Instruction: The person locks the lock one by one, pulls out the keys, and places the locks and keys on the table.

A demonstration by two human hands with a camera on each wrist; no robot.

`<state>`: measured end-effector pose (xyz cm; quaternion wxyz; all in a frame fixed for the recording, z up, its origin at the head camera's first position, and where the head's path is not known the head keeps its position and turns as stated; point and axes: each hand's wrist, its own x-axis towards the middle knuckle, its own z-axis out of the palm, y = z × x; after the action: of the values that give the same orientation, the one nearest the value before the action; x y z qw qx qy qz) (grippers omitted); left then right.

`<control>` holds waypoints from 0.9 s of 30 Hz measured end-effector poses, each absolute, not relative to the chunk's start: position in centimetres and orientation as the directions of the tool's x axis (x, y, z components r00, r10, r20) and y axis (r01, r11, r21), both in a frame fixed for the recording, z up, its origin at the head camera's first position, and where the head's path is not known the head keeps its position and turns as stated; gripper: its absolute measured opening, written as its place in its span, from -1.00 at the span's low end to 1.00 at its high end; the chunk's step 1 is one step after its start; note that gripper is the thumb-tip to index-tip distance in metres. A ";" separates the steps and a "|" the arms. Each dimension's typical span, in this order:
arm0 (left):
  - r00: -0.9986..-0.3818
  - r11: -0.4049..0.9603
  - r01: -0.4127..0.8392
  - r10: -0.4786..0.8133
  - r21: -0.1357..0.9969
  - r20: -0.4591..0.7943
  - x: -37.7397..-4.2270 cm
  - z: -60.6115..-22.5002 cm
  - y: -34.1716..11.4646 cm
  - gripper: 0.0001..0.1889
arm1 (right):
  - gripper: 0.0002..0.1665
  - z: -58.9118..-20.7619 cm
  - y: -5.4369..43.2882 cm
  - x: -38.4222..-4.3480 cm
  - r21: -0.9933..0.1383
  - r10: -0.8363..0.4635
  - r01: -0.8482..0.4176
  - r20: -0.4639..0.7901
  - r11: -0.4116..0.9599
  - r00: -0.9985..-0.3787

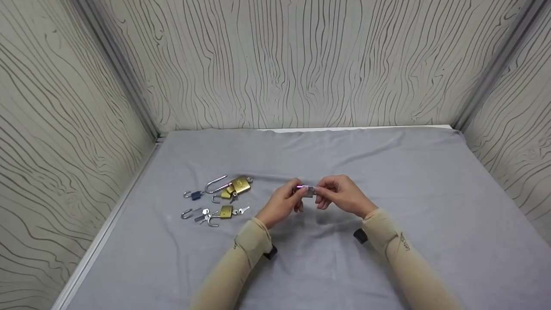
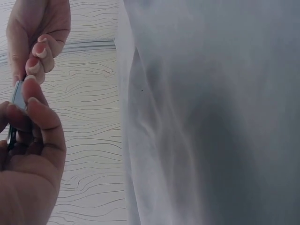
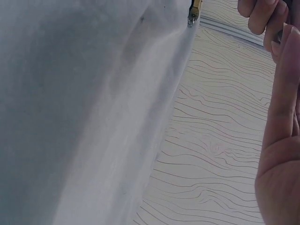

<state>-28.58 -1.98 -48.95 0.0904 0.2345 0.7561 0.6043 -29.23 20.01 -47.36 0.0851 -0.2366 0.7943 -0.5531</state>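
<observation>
The left hand (image 1: 280, 202) has its fingers closed on a small silvery block (image 1: 309, 192) above the surface's (image 1: 150, 262) middle, likely steadying it for the right hand's (image 1: 344, 196) pinching fingers at its end. Padlocks (image 1: 226, 212) lie toward the left edge, perhaps leaving working room.

Grey cloth-covered table (image 1: 387, 172), large brass padlock (image 1: 241, 185), smaller brass padlocks (image 1: 226, 212), blue padlock (image 1: 196, 196), silver keys (image 1: 205, 211)

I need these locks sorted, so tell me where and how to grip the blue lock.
Best pinched, I'd judge, from above: the blue lock by its blocky body, near and far edges, since its thin shackle sticks out left.
</observation>
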 end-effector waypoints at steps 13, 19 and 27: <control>-0.877 0.159 0.229 0.462 0.960 0.133 -28.6 -49.0 -2.2 -0.73 | -0.67 -47.3 19.8 -29.2 -0.913 -0.459 -0.295 0.142 0.282 -0.877; -0.874 0.172 0.226 0.471 0.959 0.122 -28.6 -49.0 -2.1 -0.76 | -0.68 -47.3 20.0 -29.1 -0.907 -0.457 -0.308 0.152 0.288 -0.876; -0.875 0.186 0.236 0.467 0.954 0.126 -28.6 -48.9 -1.9 -0.78 | -0.68 -47.5 20.4 -28.9 -0.877 -0.462 -0.361 0.190 0.316 -0.866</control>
<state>-28.59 -1.95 -48.87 0.0971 0.2301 0.7639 0.5951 -28.95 20.42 -47.46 0.0479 -0.2540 0.8099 -0.5266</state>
